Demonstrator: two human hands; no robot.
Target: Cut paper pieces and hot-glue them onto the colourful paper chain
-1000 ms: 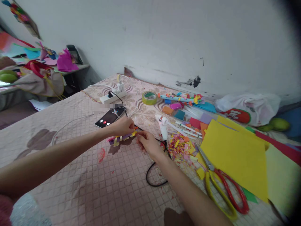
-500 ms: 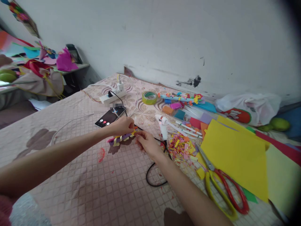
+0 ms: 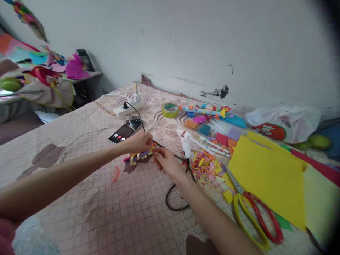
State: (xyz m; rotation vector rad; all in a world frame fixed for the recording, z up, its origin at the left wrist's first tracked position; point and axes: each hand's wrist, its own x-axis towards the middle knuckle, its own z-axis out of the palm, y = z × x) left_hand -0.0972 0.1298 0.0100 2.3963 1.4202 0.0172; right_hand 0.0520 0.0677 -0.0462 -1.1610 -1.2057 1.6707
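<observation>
A purple stick [image 3: 144,154] trimmed with pale yellow and pink pieces lies low over the tablecloth, its far end hidden among my fingers. My left hand [image 3: 142,141] is closed on that end from above. My right hand [image 3: 165,160] pinches at the same end from the right, by a small yellow and orange bit, and its fingertips nearly meet the left ones. Just behind my left hand is a phone [image 3: 119,134] with its screen lit. To the right of my right hand, a white glue gun [image 3: 186,145] rests with its black cord looping toward me.
Scissors [image 3: 240,191] with red and yellow handles lie right, by yellow sheets [image 3: 268,177] and paper scraps [image 3: 203,164]. Behind are a tape roll [image 3: 170,110], a similar decorated blue stick [image 3: 203,111] and a power strip [image 3: 129,109] with cords. A plastic bag [image 3: 284,118] sits against the wall.
The whole view has shifted slightly, so things appear a little further right. Both hands keep the same closed hold on the stick.
</observation>
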